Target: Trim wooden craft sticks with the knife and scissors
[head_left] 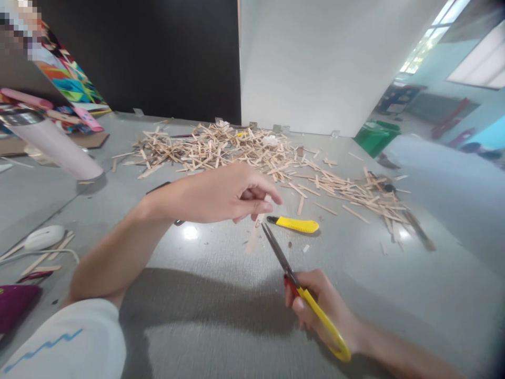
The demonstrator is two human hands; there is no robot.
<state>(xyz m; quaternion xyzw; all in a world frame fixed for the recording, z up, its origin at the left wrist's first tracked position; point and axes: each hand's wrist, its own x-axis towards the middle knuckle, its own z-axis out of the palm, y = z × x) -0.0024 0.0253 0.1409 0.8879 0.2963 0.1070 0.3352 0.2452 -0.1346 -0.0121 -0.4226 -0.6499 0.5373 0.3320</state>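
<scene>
My right hand (319, 300) grips a pair of scissors (281, 255) with yellow and red handles, the blades pointing up and left. Above the blade tips is my left hand (232, 195), its fingers closed in a pinch on a pale wooden stick (252, 241). The stick hangs down from the fingertips, blurred, and its upper part is partly hidden by the fingers. Just right of it, a yellow utility knife (295, 224) lies on the grey table (221, 295). The scissor tips are very near the stick; I cannot tell whether they touch.
A big pile of wooden sticks (213, 147) spreads across the back, with more sticks (355, 192) to the right. At left stand a pale tumbler (59, 142), a white computer mouse (45, 237) and a purple item (18, 305). Black (158, 58) and white panels (307, 63) rise behind.
</scene>
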